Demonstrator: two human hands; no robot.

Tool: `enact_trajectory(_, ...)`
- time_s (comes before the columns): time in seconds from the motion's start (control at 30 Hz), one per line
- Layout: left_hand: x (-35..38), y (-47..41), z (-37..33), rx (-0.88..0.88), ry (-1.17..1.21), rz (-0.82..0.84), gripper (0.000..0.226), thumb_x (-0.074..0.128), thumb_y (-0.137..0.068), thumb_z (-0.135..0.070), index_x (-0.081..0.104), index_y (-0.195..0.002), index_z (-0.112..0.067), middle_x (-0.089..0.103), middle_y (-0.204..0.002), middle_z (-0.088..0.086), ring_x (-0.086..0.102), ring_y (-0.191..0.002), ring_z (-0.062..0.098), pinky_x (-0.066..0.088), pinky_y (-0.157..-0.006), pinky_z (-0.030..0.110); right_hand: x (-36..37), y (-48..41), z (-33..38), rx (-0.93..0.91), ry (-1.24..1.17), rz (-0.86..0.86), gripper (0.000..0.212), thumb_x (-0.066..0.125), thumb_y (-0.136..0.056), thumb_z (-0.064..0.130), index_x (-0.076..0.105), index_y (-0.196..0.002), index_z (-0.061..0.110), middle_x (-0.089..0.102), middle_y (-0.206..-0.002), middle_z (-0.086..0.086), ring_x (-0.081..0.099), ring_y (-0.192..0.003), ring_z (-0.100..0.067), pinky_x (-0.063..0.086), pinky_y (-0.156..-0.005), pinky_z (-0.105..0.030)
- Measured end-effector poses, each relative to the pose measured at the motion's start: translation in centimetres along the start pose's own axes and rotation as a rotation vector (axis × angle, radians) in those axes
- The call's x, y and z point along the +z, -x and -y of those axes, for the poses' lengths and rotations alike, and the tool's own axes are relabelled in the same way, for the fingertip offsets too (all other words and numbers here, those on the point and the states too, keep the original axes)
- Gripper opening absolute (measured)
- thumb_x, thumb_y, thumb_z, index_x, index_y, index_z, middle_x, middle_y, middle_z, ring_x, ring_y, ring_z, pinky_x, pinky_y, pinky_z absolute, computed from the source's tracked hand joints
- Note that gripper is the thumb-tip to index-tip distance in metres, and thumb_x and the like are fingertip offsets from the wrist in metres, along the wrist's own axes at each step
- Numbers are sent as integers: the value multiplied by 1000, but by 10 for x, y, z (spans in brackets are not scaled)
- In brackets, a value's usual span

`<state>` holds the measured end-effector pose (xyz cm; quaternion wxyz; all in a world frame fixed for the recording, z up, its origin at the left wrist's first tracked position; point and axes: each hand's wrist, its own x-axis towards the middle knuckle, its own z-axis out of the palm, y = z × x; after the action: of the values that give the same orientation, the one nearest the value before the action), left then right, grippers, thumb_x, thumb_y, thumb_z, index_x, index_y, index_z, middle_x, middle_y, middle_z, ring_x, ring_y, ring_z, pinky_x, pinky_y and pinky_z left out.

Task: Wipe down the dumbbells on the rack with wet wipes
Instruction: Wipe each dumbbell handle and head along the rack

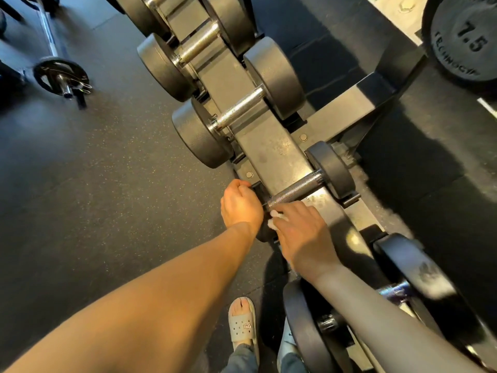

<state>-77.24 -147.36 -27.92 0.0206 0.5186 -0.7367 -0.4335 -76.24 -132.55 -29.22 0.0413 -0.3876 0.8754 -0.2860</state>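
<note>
A small black dumbbell (295,188) with a knurled steel handle lies across the grey rack (271,149). My left hand (242,205) is curled over its near head, which is mostly hidden. My right hand (301,232) presses a white wet wipe (275,218) against the inner side of that head, just below the handle. Larger dumbbells (239,109) sit further up the rack, and another dumbbell (398,289) lies below my right forearm.
A barbell with a plate (61,76) lies on the dark rubber floor at the upper left. A 7.5 plate (465,39) hangs at the upper right. My sandalled foot (242,321) stands beside the rack base.
</note>
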Motion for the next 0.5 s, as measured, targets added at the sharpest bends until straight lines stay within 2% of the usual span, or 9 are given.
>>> enact_trajectory(0.03, 0, 0, 0, 3, -5, 0, 29, 36, -98, -17, 63, -93, -27, 65, -98, 0, 60, -100, 26, 50, -96, 49, -3, 5, 8, 186, -157, -64, 23, 55, -101, 17, 72, -88, 8, 65, -101, -10, 59, -90, -22, 47, -74, -32)
enact_trajectory(0.1, 0, 0, 0, 2, -11, 3, 30, 36, -98, -17, 63, -96, -29, 66, -102, 0, 60, -104, 26, 49, -99, 50, -1, -1, 16, 775, -574, -119, 27, 59, -102, 18, 66, -77, 9, 60, -85, -9, 57, -75, -20, 44, -61, -29)
enact_trajectory(0.17, 1, 0, 1, 5, -10, 4, 31, 35, -97, -18, 64, -97, -28, 67, -103, 1, 60, -105, 27, 49, -99, 51, 3, -17, 14, 1395, -1002, -205, 12, 63, -99, 14, 71, -93, 7, 66, -91, -10, 63, -79, -20, 51, -55, -25)
enact_trajectory(0.2, 0, 1, 1, 11, -11, 2, 31, 35, -96, -18, 65, -97, -28, 67, -103, 2, 61, -105, 27, 49, -99, 51, 6, -26, 13, 1551, -1160, -293, 7, 64, -98, 10, 71, -100, 7, 68, -98, -11, 66, -84, -21, 54, -57, -25)
enact_trajectory(0.27, 1, -1, 2, 21, -16, -7, 30, 37, -96, -18, 65, -96, -27, 67, -98, 2, 62, -101, 28, 51, -96, 49, 9, -43, 18, 1586, -1340, -421, 10, 61, -97, 5, 70, -99, 10, 68, -101, -11, 66, -88, -22, 54, -63, -29)
enact_trajectory(0.33, 2, -1, 2, 21, -16, -17, 29, 39, -96, -17, 67, -95, -26, 67, -95, 1, 63, -98, 29, 52, -94, 48, 11, -53, 33, 1519, -1421, -427, 15, 54, -99, 4, 68, -102, 8, 67, -102, -13, 65, -88, -21, 53, -67, -29)
enact_trajectory(0.37, 2, 0, 2, 24, -13, -20, 30, 38, -95, -18, 68, -96, -26, 67, -96, 2, 63, -99, 29, 52, -95, 49, 13, -55, 40, 1492, -1400, -397, 17, 50, -100, 4, 67, -101, 8, 67, -103, -13, 64, -90, -22, 54, -73, -31)
enact_trajectory(0.43, 3, 0, 2, 27, -9, -27, 33, 36, -92, -22, 69, -97, -26, 67, -98, 2, 62, -102, 29, 51, -96, 49, 18, -48, 49, 1434, -1209, -301, 20, 48, -103, 6, 67, -96, 11, 67, -101, -12, 64, -96, -22, 55, -83, -33)
enact_trajectory(0.5, 3, 0, 2, 23, -6, -28, 33, 36, -94, -21, 68, -98, -25, 65, -97, 0, 61, -101, 27, 51, -94, 45, 21, -35, 48, 1305, -1029, -204, 23, 53, -102, 7, 67, -84, 11, 66, -85, -5, 63, -86, -16, 51, -75, -28)
